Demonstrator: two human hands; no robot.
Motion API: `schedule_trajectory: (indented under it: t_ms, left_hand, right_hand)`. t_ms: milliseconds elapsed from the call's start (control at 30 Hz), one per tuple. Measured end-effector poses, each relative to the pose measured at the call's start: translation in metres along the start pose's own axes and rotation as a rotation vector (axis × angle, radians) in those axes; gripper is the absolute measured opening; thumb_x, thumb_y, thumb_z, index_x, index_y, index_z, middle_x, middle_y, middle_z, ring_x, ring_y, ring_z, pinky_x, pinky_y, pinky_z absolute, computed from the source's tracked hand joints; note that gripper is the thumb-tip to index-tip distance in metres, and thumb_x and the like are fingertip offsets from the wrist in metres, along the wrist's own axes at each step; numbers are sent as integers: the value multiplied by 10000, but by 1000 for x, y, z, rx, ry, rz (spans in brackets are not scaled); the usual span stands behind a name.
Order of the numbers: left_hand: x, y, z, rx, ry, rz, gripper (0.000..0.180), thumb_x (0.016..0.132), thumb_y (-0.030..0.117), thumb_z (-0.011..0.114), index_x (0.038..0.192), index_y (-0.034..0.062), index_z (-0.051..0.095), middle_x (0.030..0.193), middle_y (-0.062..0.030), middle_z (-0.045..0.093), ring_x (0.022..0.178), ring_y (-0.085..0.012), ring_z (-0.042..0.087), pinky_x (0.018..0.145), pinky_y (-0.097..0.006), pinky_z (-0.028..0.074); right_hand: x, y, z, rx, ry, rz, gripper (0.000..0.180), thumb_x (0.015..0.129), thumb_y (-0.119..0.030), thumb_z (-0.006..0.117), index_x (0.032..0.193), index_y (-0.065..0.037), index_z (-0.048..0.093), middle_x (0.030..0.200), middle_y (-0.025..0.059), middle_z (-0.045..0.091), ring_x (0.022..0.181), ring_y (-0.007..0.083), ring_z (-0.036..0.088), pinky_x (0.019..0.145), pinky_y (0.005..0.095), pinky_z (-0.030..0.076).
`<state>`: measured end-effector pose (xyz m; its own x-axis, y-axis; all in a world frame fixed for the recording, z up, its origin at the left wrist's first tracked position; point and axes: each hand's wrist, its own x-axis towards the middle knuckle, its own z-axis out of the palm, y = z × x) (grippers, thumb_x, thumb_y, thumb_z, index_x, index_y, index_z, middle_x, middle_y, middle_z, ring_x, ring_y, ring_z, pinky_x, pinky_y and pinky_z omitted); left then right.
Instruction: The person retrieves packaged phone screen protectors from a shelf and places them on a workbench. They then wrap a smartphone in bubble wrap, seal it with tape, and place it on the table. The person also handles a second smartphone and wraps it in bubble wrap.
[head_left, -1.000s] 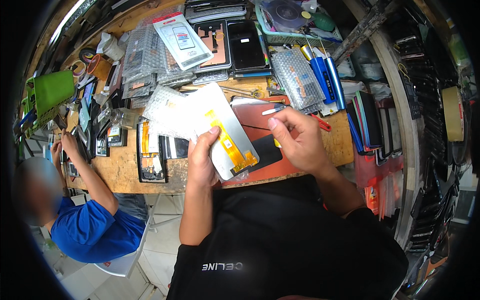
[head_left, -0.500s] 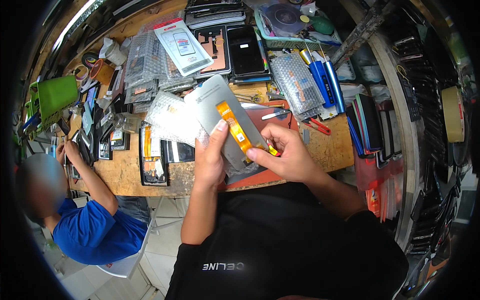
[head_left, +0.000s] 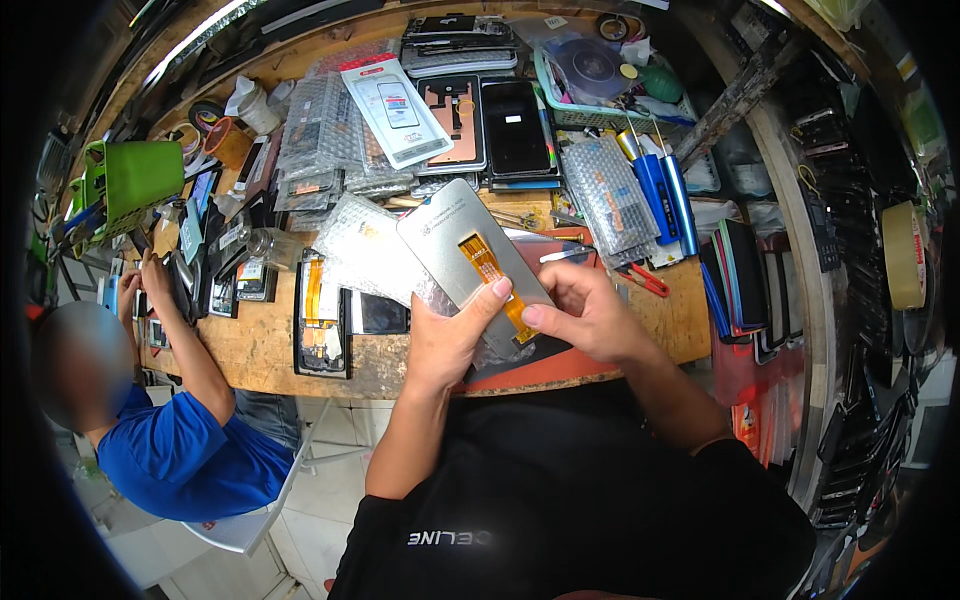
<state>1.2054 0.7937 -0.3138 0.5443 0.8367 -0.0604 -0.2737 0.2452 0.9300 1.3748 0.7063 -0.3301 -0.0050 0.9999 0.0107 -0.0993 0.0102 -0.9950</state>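
Holds a silver display panel (head_left: 440, 245) in the left hand (head_left: 442, 335), bare metal side up, partly over a red mat (head_left: 545, 370). Runs lengthwise from 11 o'clock at the far end to 5 o'clock at the near end. Lies toward 1 o'clock from the left hand and toward 10 o'clock from the right hand (head_left: 592, 312); sits nearer to the left, being grasped there, with only the 5 o'clock end close to the right. On the left, is clasped about the panel, pointing the thumb toward 2 o'clock across the orange ribbon cable (head_left: 479, 257) and hiding the other fingers beneath. On the right, curls the fingers inward and sets the thumb tip at the cable's 5 o'clock end, seemingly touching; cannot tell a true pinch from a light contact here. Toward a point between 10 and 11 o'clock from the left hand, shows a bubble-wrap packet (head_left: 362, 245); toward 9 o'clock, an opened phone frame (head_left: 322, 333); toward 2 o'clock from the right hand, a red-handled tool (head_left: 651, 283).
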Motion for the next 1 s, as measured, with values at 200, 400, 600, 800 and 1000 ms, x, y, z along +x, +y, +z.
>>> schedule_trajectory:
  t_ms: [200,400,600,800,1000]
  left_hand:
    - [-1,2,-1,-30,36,-62,402,876,81,743,1214,-26,554,1073,-100,657,959,-164,641,846,-318,538]
    - [4,-1,-1,-30,55,1,366,905,112,718,1209,-26,567,1083,-98,659,966,-163,638,847,-315,528]
    - [5,-7,-2,34,94,41,285,935,151,703,1150,-3,596,1024,-54,658,904,-117,620,794,-277,511]
    - [5,-14,5,-20,189,176,207,943,136,688,1089,6,620,993,-40,652,869,-100,598,755,-262,487]
    - [3,-19,6,45,252,255,177,950,133,679,1055,4,619,959,-32,645,848,-100,588,751,-263,480]
  right_hand:
    - [-1,-30,-21,122,216,-89,318,942,-57,579,1247,27,550,929,25,590,811,70,572,718,216,494]
    - [-2,-41,-3,98,140,-74,253,946,-13,625,1186,52,577,1009,66,645,916,85,633,761,230,528]
    - [3,-34,17,40,159,-47,126,920,4,657,1032,23,601,948,51,663,843,73,645,742,213,531]
    - [11,-17,47,-511,434,-383,208,799,53,745,967,-15,642,791,13,640,528,16,513,455,222,376]
    - [17,-7,51,-687,512,-522,388,748,60,767,1105,-24,641,798,35,640,501,89,496,483,236,412]
